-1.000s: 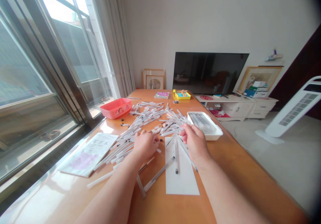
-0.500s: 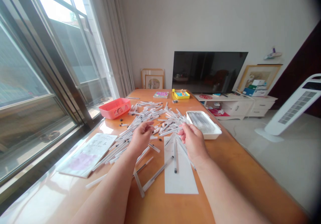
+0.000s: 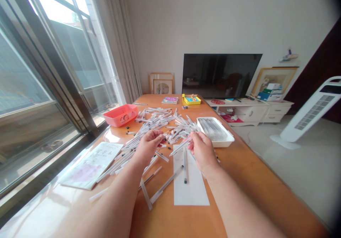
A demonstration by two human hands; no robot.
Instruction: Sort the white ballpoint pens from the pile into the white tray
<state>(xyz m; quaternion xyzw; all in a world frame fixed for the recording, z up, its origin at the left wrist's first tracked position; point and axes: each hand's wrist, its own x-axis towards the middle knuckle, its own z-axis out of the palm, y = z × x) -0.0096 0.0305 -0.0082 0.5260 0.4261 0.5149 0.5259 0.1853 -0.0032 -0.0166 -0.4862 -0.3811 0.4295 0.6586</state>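
Observation:
My right hand [image 3: 202, 150] is closed on a translucent white pen barrel [image 3: 179, 147], which points down to the left above a white sheet of paper [image 3: 190, 194]. My left hand [image 3: 149, 145] is pinched shut at the near side of the pile; whatever its fingertips hold is too small to make out. A heap of loose pen barrels [image 3: 151, 126] with black ends spreads across the table beyond both hands. Two pens lie on or across the sheet, one with its black end [image 3: 185, 176] toward me. Beside the right hand, a white tray [image 3: 226, 144] holds dark thin refills [image 3: 210, 126].
A red plastic basket [image 3: 117, 119] stands at the left edge of the wooden table [image 3: 157, 223]. Nearer lies a paper notebook [image 3: 92, 165]. At the far end are a pink booklet [image 3: 169, 100] and a yellow box [image 3: 192, 100]. A white tower fan [image 3: 310, 115] stands right of the table.
The pen barrel in my right hand has swung down and toward me, over the top of the sheet. My left hand stays nearly in place, its fingers still pinched.

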